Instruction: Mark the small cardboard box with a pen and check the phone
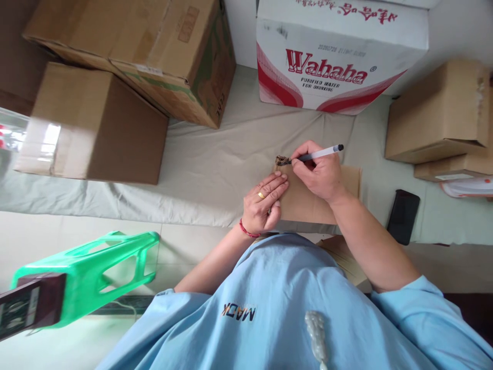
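Observation:
In my right hand [321,172] is a pen [325,152] with a clear white barrel and black end, gripped between thumb and fingers. Its tip meets a small, rough, dark brown patch [283,160] at the upper left corner of a flat brown cardboard piece [308,205]. I cannot make out whether that patch is ink or a separate thing. My left hand [264,201], with a gold ring and a red cord bracelet, lies with its fingers stretched out over the cardboard's left edge, just below the patch.
A white and red water carton [339,56] stands behind my hands. Brown boxes stand on the left [127,133] and the right [435,118]. A black phone [403,217] lies at the table's front right. A green plastic stool [77,272] is on the floor at left.

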Action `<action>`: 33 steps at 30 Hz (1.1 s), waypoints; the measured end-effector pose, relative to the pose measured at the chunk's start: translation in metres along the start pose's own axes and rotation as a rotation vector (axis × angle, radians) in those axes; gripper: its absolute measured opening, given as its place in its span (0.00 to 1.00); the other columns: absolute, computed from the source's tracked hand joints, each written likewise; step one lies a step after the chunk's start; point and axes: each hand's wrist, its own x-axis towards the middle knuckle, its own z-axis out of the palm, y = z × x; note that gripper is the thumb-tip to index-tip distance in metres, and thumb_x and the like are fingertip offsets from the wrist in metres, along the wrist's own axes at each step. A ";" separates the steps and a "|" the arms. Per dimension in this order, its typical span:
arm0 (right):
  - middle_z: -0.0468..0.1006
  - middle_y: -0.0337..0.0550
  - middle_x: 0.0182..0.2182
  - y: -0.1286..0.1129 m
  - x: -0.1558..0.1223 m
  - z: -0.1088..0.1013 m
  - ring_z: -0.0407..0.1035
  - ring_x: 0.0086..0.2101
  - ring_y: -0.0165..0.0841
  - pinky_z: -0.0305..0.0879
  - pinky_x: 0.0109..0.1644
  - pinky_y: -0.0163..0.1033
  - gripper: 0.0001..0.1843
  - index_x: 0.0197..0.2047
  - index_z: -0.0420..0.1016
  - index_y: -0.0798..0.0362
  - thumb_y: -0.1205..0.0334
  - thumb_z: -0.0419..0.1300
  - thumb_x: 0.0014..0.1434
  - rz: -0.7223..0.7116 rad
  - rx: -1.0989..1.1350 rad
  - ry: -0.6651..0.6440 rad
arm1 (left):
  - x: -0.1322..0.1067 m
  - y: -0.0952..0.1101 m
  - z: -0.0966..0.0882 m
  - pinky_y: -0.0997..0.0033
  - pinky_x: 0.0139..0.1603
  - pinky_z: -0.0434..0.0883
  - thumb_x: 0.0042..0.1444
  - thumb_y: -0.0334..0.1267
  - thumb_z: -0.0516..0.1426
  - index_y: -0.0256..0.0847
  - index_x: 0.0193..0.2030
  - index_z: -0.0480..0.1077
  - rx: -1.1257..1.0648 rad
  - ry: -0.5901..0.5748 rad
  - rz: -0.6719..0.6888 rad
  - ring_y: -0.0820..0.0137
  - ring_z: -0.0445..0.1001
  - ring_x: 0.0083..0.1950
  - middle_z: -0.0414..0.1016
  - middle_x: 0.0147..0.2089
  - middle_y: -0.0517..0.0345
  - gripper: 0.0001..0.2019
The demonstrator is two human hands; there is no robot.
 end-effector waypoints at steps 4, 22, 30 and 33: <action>0.72 0.32 0.24 0.001 0.000 0.000 0.59 0.23 0.28 0.60 0.33 0.38 0.01 0.38 0.75 0.48 0.61 0.63 0.63 -0.011 -0.009 -0.046 | 0.000 0.000 0.001 0.44 0.72 0.80 0.72 0.33 0.49 0.40 0.74 0.72 0.013 0.001 0.000 0.53 0.77 0.74 0.81 0.68 0.43 0.27; 0.69 0.33 0.23 0.001 0.002 -0.001 0.57 0.22 0.28 0.60 0.32 0.39 0.02 0.35 0.74 0.47 0.61 0.63 0.60 0.004 0.007 0.050 | 0.000 0.000 0.003 0.45 0.71 0.80 0.71 0.31 0.49 0.39 0.72 0.73 -0.017 0.039 -0.002 0.53 0.77 0.74 0.82 0.67 0.42 0.26; 0.70 0.32 0.23 0.004 0.001 0.000 0.58 0.22 0.28 0.60 0.32 0.39 0.02 0.36 0.74 0.47 0.64 0.64 0.61 -0.004 0.019 0.069 | 0.000 0.000 0.004 0.46 0.70 0.81 0.71 0.31 0.49 0.38 0.70 0.74 -0.006 0.043 -0.002 0.54 0.78 0.73 0.83 0.65 0.41 0.25; 0.71 0.33 0.25 0.005 0.000 0.001 0.61 0.24 0.28 0.60 0.32 0.39 0.03 0.37 0.76 0.48 0.63 0.65 0.64 -0.025 0.043 0.132 | -0.001 -0.001 0.005 0.45 0.70 0.81 0.71 0.32 0.48 0.39 0.70 0.74 -0.002 0.044 -0.003 0.54 0.78 0.73 0.83 0.65 0.42 0.25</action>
